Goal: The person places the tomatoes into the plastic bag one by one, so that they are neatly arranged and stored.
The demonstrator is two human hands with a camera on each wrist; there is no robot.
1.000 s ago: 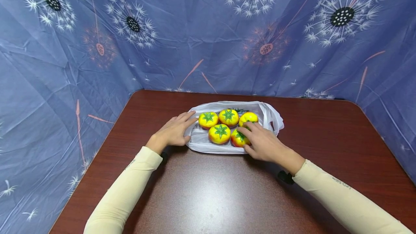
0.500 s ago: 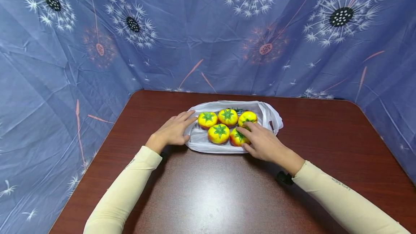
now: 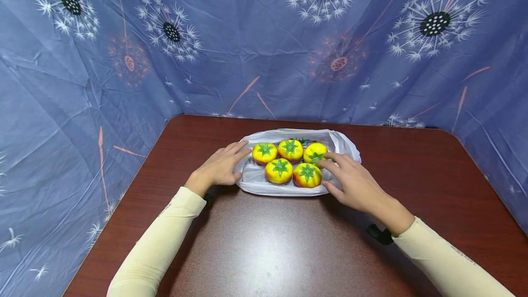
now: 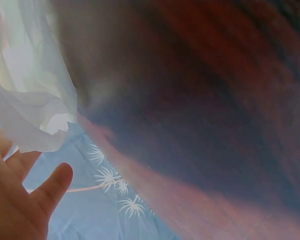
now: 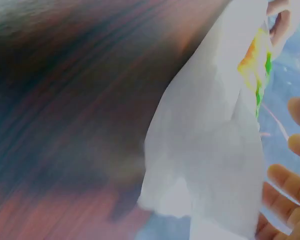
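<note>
A white plastic bag (image 3: 264, 189) lies with its mouth spread wide on the table. Inside sit several yellow-and-red, tomato-shaped fruits with green leafy tops, among them the front right fruit (image 3: 307, 176) and the back right fruit (image 3: 315, 149). My left hand (image 3: 218, 167), fingers extended, touches the bag's left rim beside the back left fruit (image 3: 264, 151). Over the right rim hovers my right hand (image 3: 358, 184), its fingers spread and loosely bent, fingertips right at the two right-hand fruits. Nothing is held in it. The right wrist view shows its fingers (image 5: 290, 182) apart from one another beside the bag's side.
The brown wooden table (image 3: 231, 242) extends on all sides of the bag. A dark green, spiky-leaved thing (image 3: 303, 141) shows at the bag's back edge. Blue cloth (image 3: 231, 35) printed with dandelions hangs behind and beside the table.
My right hand has drawn back to the right, off the front right fruit, which now shows whole. My left hand stays at the left rim.
</note>
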